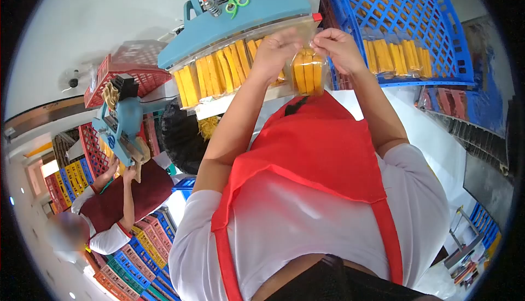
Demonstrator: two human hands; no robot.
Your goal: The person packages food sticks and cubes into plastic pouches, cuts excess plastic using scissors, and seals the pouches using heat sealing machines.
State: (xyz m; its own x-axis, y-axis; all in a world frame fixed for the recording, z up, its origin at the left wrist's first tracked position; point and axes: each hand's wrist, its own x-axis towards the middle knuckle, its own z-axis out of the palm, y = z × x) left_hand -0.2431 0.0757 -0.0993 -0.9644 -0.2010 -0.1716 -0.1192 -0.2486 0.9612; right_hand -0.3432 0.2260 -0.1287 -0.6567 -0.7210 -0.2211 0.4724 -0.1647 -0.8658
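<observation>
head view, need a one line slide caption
Right hand pinching a bag of yellow sticks, left hand close by, before a blue machine and near a blue crate.

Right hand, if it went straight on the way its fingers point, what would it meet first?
Past the clear bag it seems to pinch, the right hand would probably meet the left hand first, across the bag's top, though depth is hard to judge here.

A food-packing workroom: blue bag sealer point(273, 6), rows of plastic crates point(135, 259), packets of yellow sticks point(208, 76).
</observation>
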